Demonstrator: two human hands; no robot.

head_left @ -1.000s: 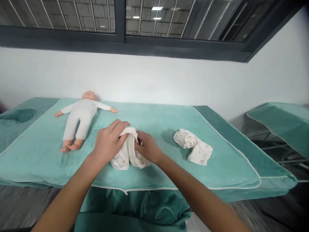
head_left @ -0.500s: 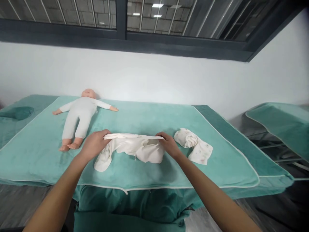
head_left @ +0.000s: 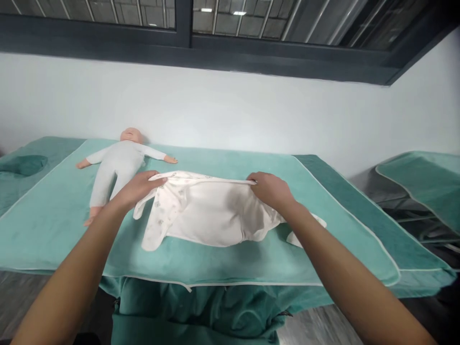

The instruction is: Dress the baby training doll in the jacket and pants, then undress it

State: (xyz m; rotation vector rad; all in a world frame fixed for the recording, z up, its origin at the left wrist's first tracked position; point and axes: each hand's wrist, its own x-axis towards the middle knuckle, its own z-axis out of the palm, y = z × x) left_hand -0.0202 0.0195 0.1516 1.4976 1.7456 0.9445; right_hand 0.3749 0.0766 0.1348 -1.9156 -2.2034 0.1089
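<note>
Left hand (head_left: 139,189) and right hand (head_left: 272,192) seemingly pinch garment (head_left: 213,211).

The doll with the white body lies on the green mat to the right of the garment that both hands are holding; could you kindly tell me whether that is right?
Not quite: the head view shows the doll to the left of the garment, not to its right. It does lie on the green mat, and the left hand and right hand both hold the garment.

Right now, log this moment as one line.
Left hand: holding garment edge | right hand: holding same edge | doll: lying on mat
</note>
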